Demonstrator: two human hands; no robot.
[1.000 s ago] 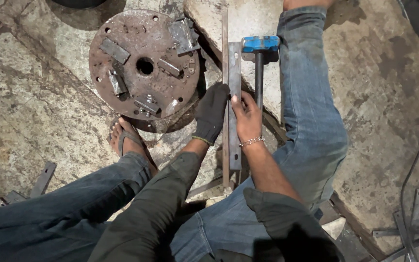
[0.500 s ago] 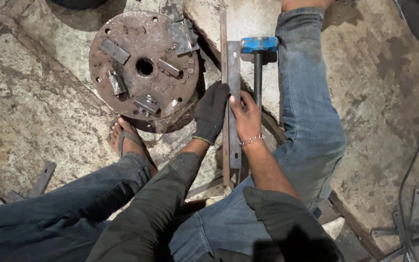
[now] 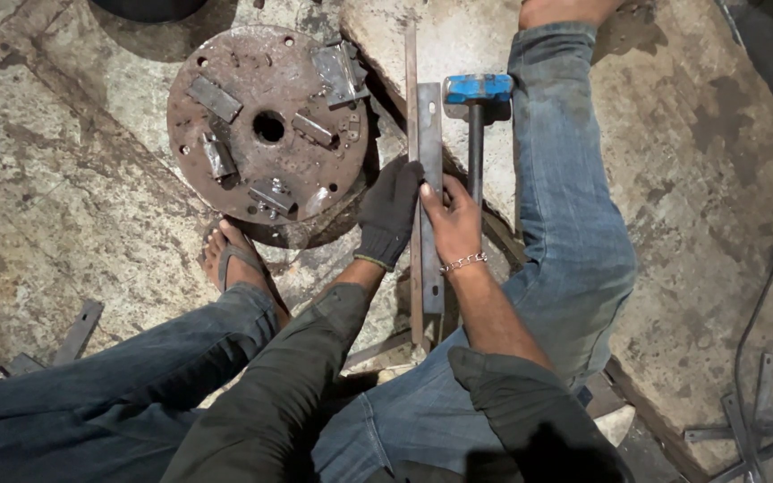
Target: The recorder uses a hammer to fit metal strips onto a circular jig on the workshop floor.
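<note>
Your gloved left hand (image 3: 389, 213) and bare right hand (image 3: 454, 219) are both pressing, fingers half-curled, on the flat bar (image 3: 430, 143) (lying on the floor between the rusty disc (image 3: 266, 125) and the hammer (image 3: 477, 116)).

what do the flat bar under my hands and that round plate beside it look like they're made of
The flat bar looks like bare steel: dull grey, straight-edged, with a small drilled hole near its far end. The round plate also seems steel or iron, unpainted, with brown rust across its face and small blocks fixed on it, probably welded.
</note>
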